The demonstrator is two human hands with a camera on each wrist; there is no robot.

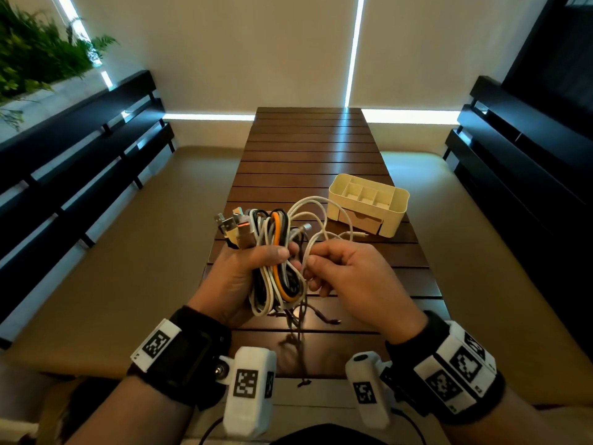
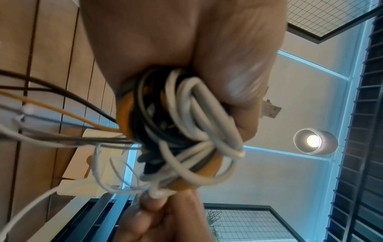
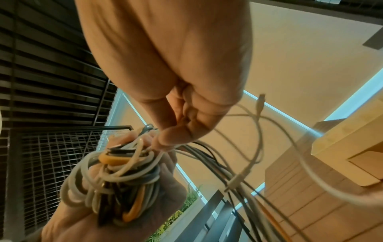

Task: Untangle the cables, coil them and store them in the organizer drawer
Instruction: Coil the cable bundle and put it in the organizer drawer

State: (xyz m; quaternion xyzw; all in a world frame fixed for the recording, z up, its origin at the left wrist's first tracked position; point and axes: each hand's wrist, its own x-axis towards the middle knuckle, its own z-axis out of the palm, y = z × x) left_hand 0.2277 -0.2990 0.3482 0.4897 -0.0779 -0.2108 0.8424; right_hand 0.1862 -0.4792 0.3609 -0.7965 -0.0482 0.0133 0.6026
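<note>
Head view shows little done: left hand (image 1: 239, 277) clamps the tangled cable bundle (image 1: 276, 252) above the table (image 1: 308, 146), right hand (image 1: 349, 277) pinches a white cable (image 1: 313, 203), organizer (image 1: 369, 203) at two o'clock with its drawer unfilled.

A dark slatted wooden counter (image 1: 308, 149) runs away toward pale roller blinds (image 1: 250, 49), with bright strips of daylight along their edges. Black slatted bench backs (image 1: 80, 139) flank it on both sides, over tan seat cushions (image 1: 128, 252). Green plants (image 1: 35, 49) fill the far left corner — a lit pendant lamp (image 2: 315, 141) hangs from the ceiling, near black wire-mesh panels (image 2: 246, 224).
</note>
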